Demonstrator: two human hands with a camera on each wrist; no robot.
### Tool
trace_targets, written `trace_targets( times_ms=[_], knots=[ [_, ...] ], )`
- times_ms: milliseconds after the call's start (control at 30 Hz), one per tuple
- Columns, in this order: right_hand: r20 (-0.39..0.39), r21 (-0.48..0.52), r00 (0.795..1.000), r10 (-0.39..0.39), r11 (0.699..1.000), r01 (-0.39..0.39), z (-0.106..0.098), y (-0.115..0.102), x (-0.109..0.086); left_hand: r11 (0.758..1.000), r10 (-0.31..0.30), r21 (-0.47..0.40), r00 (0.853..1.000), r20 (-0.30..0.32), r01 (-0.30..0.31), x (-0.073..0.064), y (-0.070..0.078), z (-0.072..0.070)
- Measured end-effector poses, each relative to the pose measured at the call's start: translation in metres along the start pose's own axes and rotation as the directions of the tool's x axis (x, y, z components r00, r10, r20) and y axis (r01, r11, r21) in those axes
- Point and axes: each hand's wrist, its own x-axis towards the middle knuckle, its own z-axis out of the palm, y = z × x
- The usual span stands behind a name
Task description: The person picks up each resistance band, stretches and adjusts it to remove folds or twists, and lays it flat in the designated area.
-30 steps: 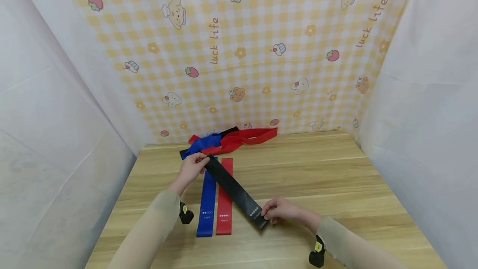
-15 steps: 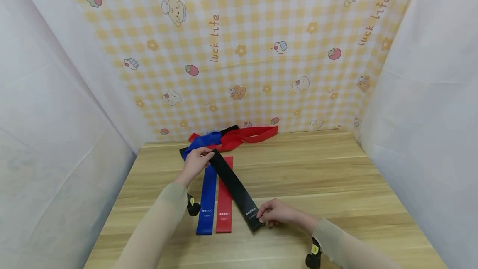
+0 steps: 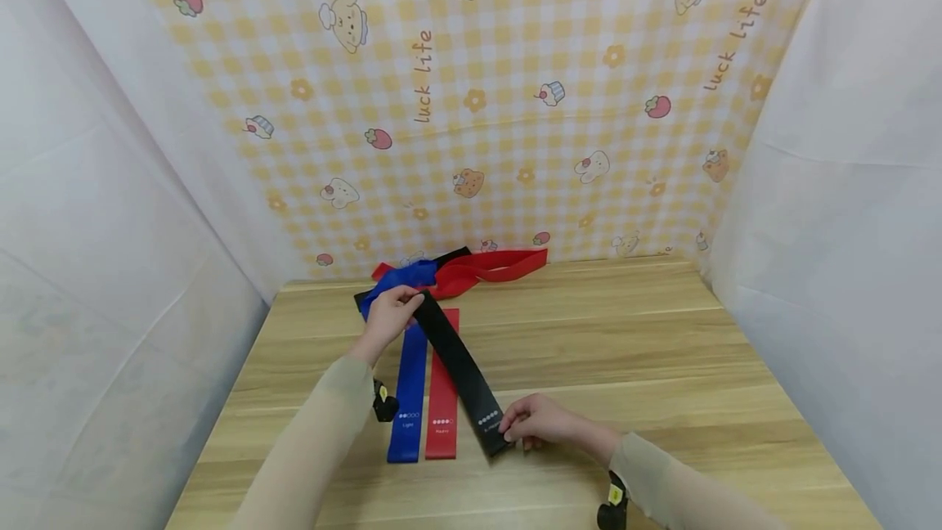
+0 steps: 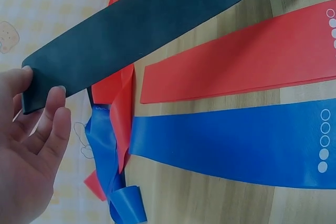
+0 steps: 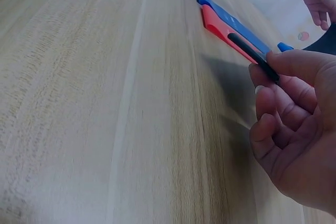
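A flat black resistance band [image 3: 462, 370] stretches diagonally between both hands, its printed end nearest the right hand. My left hand [image 3: 388, 319] pinches the far end between thumb and fingers, as the left wrist view shows too. At the near end, my right hand [image 3: 540, 421] pinches the band's edge between thumb and fingertips; a shadow on the wood in the right wrist view shows it raised. Beneath and to the left lie a blue band [image 3: 409, 399] marked Light and a red band [image 3: 442, 399], side by side lengthwise. The black band overlaps the red one in the head view.
Behind them, a loose tangle of red [image 3: 500, 266], blue [image 3: 408, 276] and black bands lies against the patterned yellow check backdrop [image 3: 515, 121]. White cloth walls [image 3: 832, 186] flank the wooden tabletop [image 3: 625, 334] on both sides.
Both hands still hold the black band. Its near end has swung left with the right hand, while the left hand has shifted slightly right and away, so the band lies steeper.
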Motion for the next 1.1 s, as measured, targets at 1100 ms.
trace_targets(
  times_ms=[1100],
  knots=[
    [0.020,0.041,0.999,0.025,0.999,-0.026,0.012,-0.003,0.007,0.997,0.017,-0.079,1.000,0.003,-0.016,0.011,0.023,0.023]
  ],
)
